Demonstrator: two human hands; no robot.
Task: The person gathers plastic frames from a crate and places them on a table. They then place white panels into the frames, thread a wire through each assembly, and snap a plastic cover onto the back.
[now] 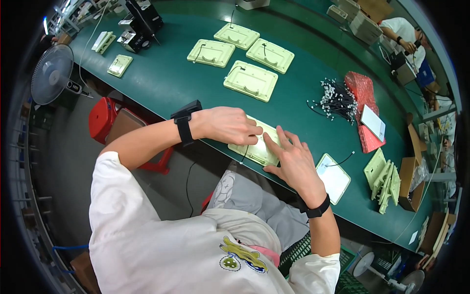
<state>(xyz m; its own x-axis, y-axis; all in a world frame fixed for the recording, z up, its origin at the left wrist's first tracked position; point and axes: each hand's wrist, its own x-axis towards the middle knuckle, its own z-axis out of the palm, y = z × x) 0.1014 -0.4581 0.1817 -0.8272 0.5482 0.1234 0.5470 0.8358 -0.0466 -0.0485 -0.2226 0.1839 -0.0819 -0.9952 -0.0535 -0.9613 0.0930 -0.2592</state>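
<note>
A pale yellow-green plastic housing panel (pixel 261 151) lies on the green table close in front of me, with a short dark cable at its near left edge. My left hand (pixel 230 126) is over its left part, fingers curled and pinched together; whatever lies between the fingertips is hidden. My right hand (pixel 296 161) rests on the panel's right side with fingers spread, thumb at the near edge. To the right of that hand lies a similar panel (pixel 334 179) with a whitish face and a short cable on it.
Several like panels (pixel 250 81) lie farther back. A bundle of black cables with white connectors (pixel 338 100) and red bubble wrap (pixel 364 98) are at the right, near stacked housings (pixel 383 179) and a cardboard box (pixel 410 183). A black device (pixel 139 27) stands far left.
</note>
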